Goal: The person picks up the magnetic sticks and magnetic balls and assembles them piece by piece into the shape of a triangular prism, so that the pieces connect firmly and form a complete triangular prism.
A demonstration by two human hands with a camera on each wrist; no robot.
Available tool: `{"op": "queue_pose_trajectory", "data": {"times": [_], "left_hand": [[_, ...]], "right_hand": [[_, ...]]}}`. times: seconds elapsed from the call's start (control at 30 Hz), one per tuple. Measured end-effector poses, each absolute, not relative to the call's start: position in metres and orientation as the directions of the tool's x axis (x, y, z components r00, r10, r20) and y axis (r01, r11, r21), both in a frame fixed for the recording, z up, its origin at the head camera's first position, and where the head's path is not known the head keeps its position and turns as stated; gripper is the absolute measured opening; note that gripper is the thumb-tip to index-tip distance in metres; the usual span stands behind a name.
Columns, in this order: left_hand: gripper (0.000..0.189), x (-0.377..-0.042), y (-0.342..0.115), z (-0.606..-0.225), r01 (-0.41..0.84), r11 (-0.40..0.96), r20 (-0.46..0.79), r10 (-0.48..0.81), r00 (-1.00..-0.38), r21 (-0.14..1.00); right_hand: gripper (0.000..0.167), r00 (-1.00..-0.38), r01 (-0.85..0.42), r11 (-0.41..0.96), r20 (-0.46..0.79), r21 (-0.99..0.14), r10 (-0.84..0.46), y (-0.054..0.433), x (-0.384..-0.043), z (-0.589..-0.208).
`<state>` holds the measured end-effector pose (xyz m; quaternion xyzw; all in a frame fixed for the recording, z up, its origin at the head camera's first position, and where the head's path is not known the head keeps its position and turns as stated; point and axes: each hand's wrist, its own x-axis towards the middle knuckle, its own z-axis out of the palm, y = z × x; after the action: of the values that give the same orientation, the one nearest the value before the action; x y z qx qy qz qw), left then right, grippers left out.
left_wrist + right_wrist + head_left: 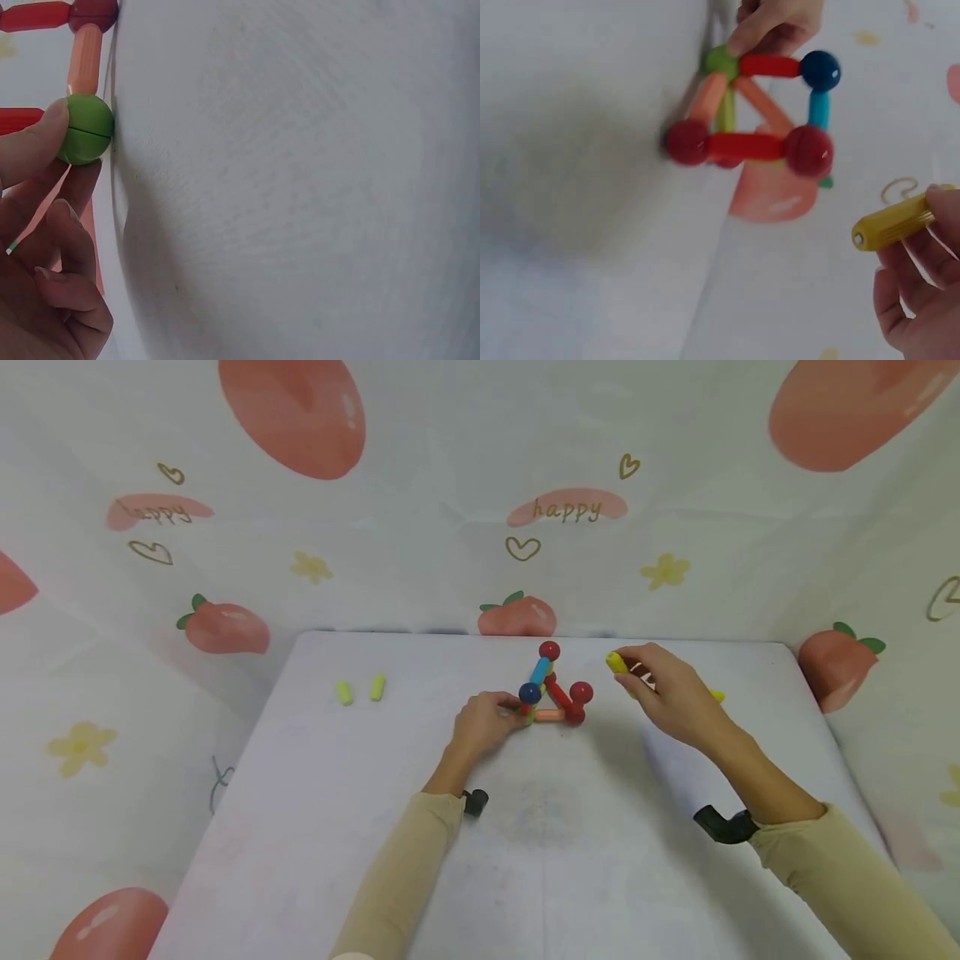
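Observation:
A frame of magnetic rods and balls stands on the table; a dark blue ball (530,693) and red balls (581,692) top its upright rods. At its lower left corner, my left hand (483,724) pinches a green ball (88,129) between thumb and fingers. A peach rod (85,61) and a red rod (21,120) join at that ball. To the right of the frame and apart from it, my right hand (671,697) holds a yellow magnetic rod (892,223) above the table. One metal-tipped end of this rod points toward the frame.
Two yellow-green rods (344,692) lie at the table's far left. Another yellow rod (717,696) shows behind my right hand, partly hidden. The white table (300,860) ends at a fruit-printed cloth (420,568) hung behind and at both sides.

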<state>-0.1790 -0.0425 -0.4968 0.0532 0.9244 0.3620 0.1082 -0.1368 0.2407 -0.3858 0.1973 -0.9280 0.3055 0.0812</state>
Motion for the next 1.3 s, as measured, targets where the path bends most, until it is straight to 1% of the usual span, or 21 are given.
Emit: {"op": "queue_pose_trajectory", "data": {"times": [0.13,0.33,0.43,0.63,0.83,1.0,1.13,1.2,1.3], "left_hand": [[0.031,-0.18,-0.041,-0.495,0.016,0.739,-0.167,0.173,-0.971,0.673],[0.033,-0.18,-0.038,-0.495,0.005,0.736,-0.185,0.177,-0.967,0.677],[0.034,-0.18,-0.038,-0.494,-0.004,0.736,-0.194,0.174,-0.966,0.677],[0.034,-0.179,-0.04,-0.494,-0.009,0.744,-0.194,0.162,-0.967,0.668],[0.033,-0.18,-0.043,-0.495,0.008,0.744,-0.175,0.168,-0.97,0.669],[0.032,-0.18,-0.044,-0.495,0.009,0.749,-0.17,0.161,-0.972,0.662],[0.032,-0.18,-0.043,-0.495,0.013,0.748,-0.165,0.163,-0.973,0.664],[0.032,-0.18,-0.043,-0.495,0.016,0.745,-0.163,0.167,-0.972,0.667],[0.031,-0.179,-0.042,-0.496,0.019,0.743,-0.163,0.171,-0.972,0.669]], "right_hand": [[0.033,-0.893,-0.449,0.687,0.309,-0.572,-0.326,0.222,-0.144,-0.382],[0.035,-0.865,-0.5,0.633,0.381,-0.591,-0.328,0.201,-0.154,-0.392],[0.035,-0.866,-0.499,0.623,0.366,-0.602,-0.34,0.192,-0.159,-0.402],[0.027,-0.877,-0.481,0.615,0.324,-0.626,-0.356,0.18,-0.167,-0.42],[0.038,-0.888,-0.458,0.577,0.324,-0.676,-0.326,0.177,-0.173,-0.427],[0.034,-0.914,-0.401,0.528,0.286,-0.749,-0.288,0.179,-0.175,-0.429],[0.034,-0.937,-0.338,0.485,0.24,-0.807,-0.254,0.181,-0.176,-0.429],[0.035,-0.942,-0.324,0.475,0.231,-0.818,-0.244,0.18,-0.176,-0.43],[0.035,-0.938,-0.338,0.472,0.25,-0.815,-0.239,0.179,-0.176,-0.431]]}}
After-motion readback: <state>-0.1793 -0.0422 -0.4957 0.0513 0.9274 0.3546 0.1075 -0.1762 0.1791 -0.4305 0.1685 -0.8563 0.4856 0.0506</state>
